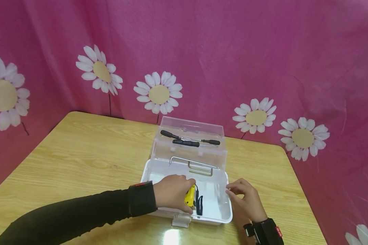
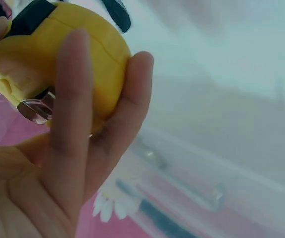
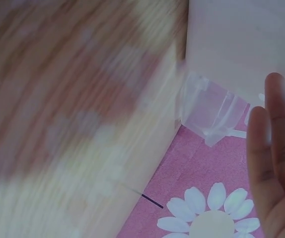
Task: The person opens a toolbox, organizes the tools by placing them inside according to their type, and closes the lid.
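Note:
My left hand (image 1: 174, 192) grips a yellow tape measure (image 1: 189, 197) inside a white plastic toolbox (image 1: 230, 215). A black wrist strap (image 1: 199, 205) hangs from the tape measure over the box floor. In the left wrist view, the thumb side is partly cut off, and fingers lie along the tape measure's rounded yellow body (image 2: 105, 47), with a metal clip (image 2: 35, 110) showing. My right hand (image 1: 247, 199) is at the toolbox's right rim, fingertips right at the edge. Its fingers (image 3: 277, 116) look fairly straight in the right wrist view.
Behind the box floor rise clear tiered trays (image 1: 188, 153). Screwdrivers (image 1: 186, 143) lie in the upper tier and metal hex keys (image 1: 199, 168) in the lower. A latch (image 1: 181, 221) hangs at the front. The wooden table (image 1: 89, 163) meets a pink flowered curtain (image 1: 202, 61).

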Demonstrator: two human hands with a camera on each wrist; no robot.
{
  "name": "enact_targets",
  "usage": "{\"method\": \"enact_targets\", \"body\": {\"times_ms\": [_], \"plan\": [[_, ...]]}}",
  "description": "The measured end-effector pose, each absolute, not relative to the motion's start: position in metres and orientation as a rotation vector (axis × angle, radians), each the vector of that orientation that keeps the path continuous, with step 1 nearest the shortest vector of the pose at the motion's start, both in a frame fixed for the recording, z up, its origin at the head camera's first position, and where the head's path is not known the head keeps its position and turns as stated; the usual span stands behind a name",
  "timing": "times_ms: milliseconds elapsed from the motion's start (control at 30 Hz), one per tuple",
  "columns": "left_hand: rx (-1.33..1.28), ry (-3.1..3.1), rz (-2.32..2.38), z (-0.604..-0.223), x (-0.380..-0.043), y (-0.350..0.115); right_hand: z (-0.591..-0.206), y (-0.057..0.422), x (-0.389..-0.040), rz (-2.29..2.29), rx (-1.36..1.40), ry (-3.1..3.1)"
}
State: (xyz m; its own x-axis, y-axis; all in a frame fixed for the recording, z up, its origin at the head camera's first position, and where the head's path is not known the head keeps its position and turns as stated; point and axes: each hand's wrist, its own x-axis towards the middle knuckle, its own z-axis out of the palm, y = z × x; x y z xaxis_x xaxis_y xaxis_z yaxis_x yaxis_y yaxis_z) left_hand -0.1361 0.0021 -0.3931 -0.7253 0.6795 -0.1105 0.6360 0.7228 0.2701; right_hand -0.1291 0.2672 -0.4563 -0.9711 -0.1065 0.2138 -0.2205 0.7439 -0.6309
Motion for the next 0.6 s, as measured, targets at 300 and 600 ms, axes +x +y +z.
{"method": "enact_targets", "body": {"times_ms": [300,600], "plan": [[1.081,2.697,0.273,-0.408,-0.142,-0.004,-0.450,0.268,-0.132,0.960,0.327,-2.783],[1.103,2.701,0.196,-0.411,-0.145,-0.006,-0.446,0.265,-0.134,0.945,0.336,-2.768]]}}
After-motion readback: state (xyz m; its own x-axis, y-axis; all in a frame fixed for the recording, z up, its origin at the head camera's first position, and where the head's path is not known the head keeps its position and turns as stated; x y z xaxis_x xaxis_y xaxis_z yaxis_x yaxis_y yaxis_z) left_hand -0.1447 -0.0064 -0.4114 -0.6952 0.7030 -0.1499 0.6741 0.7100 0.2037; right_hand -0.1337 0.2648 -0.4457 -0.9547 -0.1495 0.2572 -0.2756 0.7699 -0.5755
